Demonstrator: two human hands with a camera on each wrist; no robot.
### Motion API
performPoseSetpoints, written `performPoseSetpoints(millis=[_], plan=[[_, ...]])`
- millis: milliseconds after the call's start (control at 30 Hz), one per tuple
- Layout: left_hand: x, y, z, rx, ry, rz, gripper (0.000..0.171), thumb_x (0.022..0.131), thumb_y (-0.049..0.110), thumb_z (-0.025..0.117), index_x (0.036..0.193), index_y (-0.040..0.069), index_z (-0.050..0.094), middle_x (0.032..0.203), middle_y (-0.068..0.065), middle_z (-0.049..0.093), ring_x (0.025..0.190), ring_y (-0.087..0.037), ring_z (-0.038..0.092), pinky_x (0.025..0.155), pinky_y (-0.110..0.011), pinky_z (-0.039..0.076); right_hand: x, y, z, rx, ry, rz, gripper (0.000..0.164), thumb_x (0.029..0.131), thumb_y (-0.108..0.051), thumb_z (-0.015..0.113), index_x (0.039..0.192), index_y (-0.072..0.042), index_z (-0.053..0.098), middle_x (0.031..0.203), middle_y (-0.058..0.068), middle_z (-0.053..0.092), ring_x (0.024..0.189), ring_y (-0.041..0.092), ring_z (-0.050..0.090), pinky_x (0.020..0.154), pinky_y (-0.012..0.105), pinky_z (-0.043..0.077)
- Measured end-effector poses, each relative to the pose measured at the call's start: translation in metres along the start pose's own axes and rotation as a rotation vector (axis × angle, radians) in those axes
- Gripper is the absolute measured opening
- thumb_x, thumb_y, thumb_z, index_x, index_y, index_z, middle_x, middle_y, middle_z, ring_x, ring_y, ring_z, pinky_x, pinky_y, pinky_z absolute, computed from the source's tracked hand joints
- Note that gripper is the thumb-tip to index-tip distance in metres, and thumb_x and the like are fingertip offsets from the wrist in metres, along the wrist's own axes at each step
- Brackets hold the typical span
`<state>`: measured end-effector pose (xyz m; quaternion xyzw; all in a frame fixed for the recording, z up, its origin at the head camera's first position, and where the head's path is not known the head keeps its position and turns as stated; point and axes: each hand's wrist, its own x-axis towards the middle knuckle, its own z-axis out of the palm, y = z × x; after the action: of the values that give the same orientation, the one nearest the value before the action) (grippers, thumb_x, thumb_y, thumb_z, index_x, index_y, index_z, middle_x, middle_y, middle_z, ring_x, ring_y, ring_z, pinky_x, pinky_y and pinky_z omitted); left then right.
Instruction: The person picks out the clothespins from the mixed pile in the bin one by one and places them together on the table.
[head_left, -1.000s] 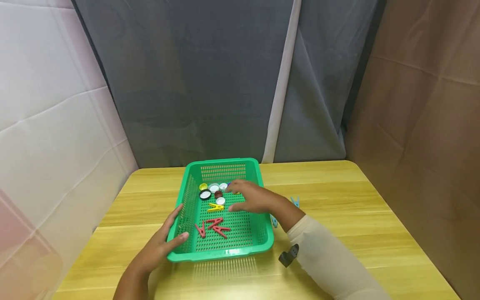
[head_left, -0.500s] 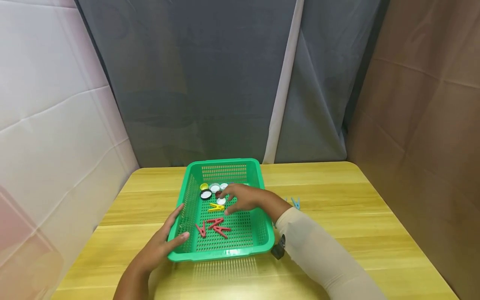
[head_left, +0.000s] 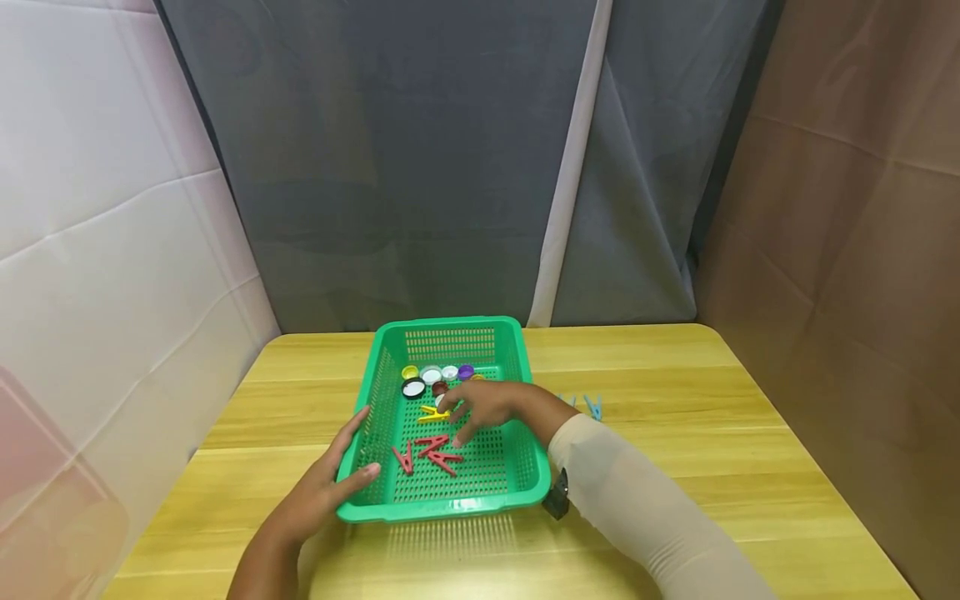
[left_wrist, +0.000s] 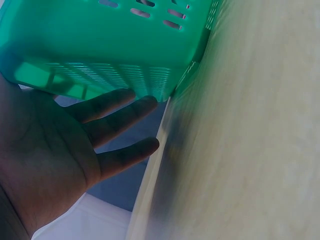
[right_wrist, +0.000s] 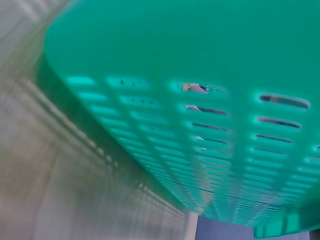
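Observation:
A green plastic basket [head_left: 442, 507] stands on the table. My left hand [head_left: 311, 496] rests at its left rim, thumb over the rim and straight fingers along the outer wall; the left wrist view shows these fingers [left_wrist: 120, 122] spread. My right hand [head_left: 483, 404] reaches inside with parted fingers, holding nothing visible. Its fingertips overlap a yellow clothespin [head_left: 430, 417] and partly hide a white bottle cap. Several red clothespins [head_left: 406, 467] lie nearer me. Behind are more caps, including a black-rimmed one [head_left: 412, 389] and a purple one [head_left: 466, 372]. Basket wall [right_wrist: 165, 55] fills the right wrist view.
Light blue clothespins [head_left: 594, 408] lie on the wooden table [head_left: 712, 467] right of the basket, partly behind the right arm. A grey curtain [head_left: 420, 167] hangs at the back, with cloth walls [head_left: 97, 208] on either side.
My right hand has moved from the caps at the back toward me and slightly left, uncovering the purple cap and reaching the yellow clothespin. My left hand stays at the rim.

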<state>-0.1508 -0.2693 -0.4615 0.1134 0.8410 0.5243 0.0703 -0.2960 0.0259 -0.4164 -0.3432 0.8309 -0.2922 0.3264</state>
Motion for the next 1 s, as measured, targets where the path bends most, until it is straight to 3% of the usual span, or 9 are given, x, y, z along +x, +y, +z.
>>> performPoseSetpoints(millis=[300, 733, 1000], plan=[[0.0008, 0.0013, 0.0013, 0.007, -0.001, 0.0, 0.086, 0.11, 0.026, 0.061, 0.178, 0.027, 0.007, 0.179, -0.031, 0.014, 0.154, -0.061, 0.036, 0.113, -0.076, 0.04, 0.0017, 0.0044, 0.0043, 0.01, -0.039, 0.042, 0.079, 0.097, -0.012, 0.084, 0.165, -0.008, 0.044, 0.168, 0.016, 0.05, 0.153, 0.034, 0.055, 0.113, 0.044, 0.055], [0.0004, 0.0038, 0.0018, 0.013, -0.006, 0.015, 0.086, 0.11, 0.026, 0.061, 0.178, 0.027, 0.007, 0.178, -0.031, 0.016, 0.151, -0.058, 0.041, 0.112, -0.073, 0.043, 0.0017, 0.0025, 0.0023, -0.046, -0.023, 0.083, 0.066, 0.098, -0.019, 0.084, 0.156, -0.006, 0.056, 0.157, 0.018, 0.062, 0.15, 0.034, 0.058, 0.121, 0.049, 0.049], [0.0, 0.0053, 0.0024, 0.014, -0.003, -0.008, 0.086, 0.11, 0.025, 0.06, 0.178, 0.027, 0.008, 0.178, -0.031, 0.015, 0.152, -0.058, 0.041, 0.112, -0.074, 0.042, 0.0042, 0.0011, 0.0037, -0.142, -0.034, 0.091, 0.064, 0.098, -0.025, 0.084, 0.153, -0.003, 0.06, 0.156, 0.015, 0.064, 0.149, 0.031, 0.057, 0.121, 0.043, 0.048]])
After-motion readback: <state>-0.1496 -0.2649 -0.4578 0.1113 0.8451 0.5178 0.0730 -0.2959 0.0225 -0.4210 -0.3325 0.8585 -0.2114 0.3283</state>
